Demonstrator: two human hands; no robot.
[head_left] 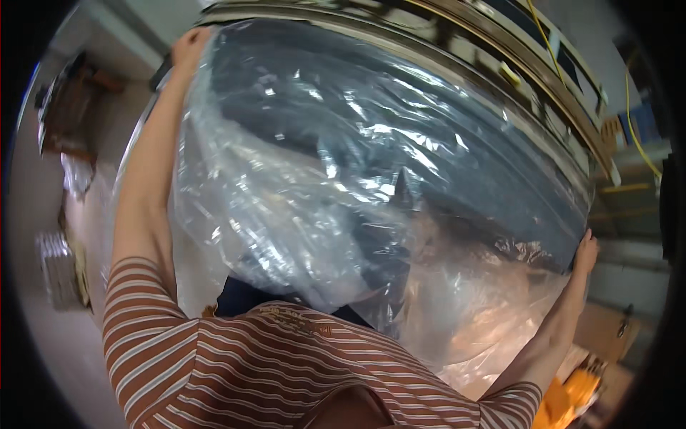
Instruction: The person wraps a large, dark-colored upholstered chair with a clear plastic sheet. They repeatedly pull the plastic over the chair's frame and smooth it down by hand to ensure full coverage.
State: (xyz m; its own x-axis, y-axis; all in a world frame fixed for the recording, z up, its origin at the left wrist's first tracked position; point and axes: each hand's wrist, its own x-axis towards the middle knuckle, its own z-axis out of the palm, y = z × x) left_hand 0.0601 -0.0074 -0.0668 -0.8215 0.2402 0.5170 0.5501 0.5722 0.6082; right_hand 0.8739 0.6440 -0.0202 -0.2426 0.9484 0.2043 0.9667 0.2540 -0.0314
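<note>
A large sheet of clear, wrinkled plastic film (286,214) stretches between my arms and hangs down in front of my body. Through its far part shows a wide, dark blue-grey panel or cloth; I cannot tell which. My left hand (191,46) is closed on the plastic film at its far left corner. Over at the right, my right hand (587,252) grips the film's right edge, its fingers partly hidden. Both arms are spread wide, and the film's near part hangs loose in glossy folds.
Beyond the film runs a long machine or bench frame (529,82) with rails. A yellow cord (629,114) hangs at the right. An orange thing (572,397) and a brown box (604,332) lie low at the right. Silvery stacked packs (58,270) and a brown stand (71,118) are left.
</note>
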